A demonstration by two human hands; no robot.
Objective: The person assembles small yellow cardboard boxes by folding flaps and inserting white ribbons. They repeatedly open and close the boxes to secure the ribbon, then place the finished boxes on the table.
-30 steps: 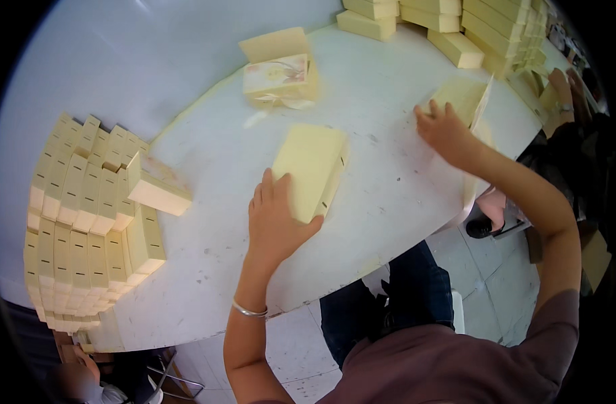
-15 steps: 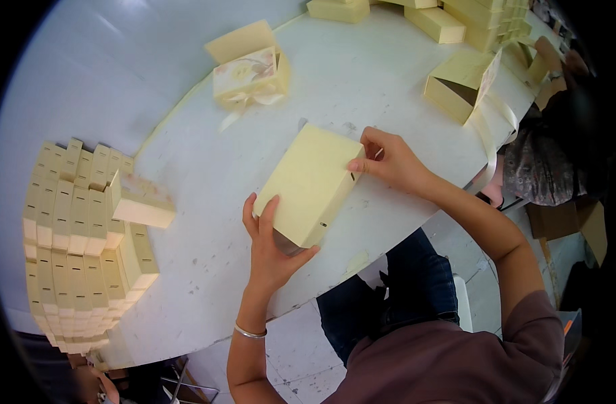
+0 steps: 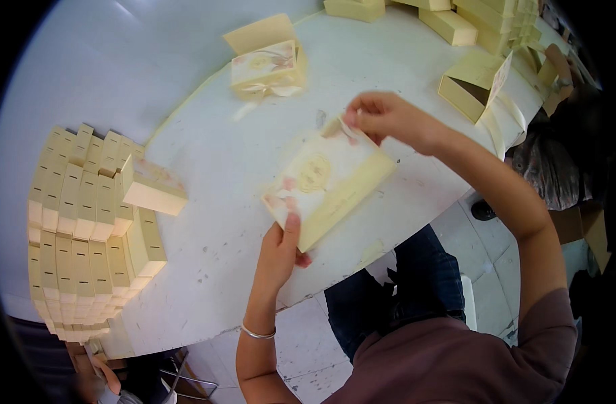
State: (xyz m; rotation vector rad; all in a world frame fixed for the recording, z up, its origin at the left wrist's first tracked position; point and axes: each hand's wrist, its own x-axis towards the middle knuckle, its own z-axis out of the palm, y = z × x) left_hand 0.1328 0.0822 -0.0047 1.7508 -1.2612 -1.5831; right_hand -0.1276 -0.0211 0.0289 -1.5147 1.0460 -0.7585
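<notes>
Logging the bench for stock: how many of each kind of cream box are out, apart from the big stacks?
Flat cream floral box held in both hands: 1
Ribbon-tied floral box with raised lid: 1
Open empty cream box with ribbon: 1
Loose closed box atop left stack: 1
Total: 4

Hands on the job: two, left hand (image 3: 279, 252) and right hand (image 3: 388, 118). One decorated cream box (image 3: 328, 180) held between them. One ribboned gift box (image 3: 267, 64) with its lid up, far side of the desk (image 3: 207, 269). One open empty box (image 3: 473, 84) to the right. One large stack of folded cream boxes (image 3: 86, 229) on the left, too many to count. One loose box (image 3: 153, 187) atop it.
</notes>
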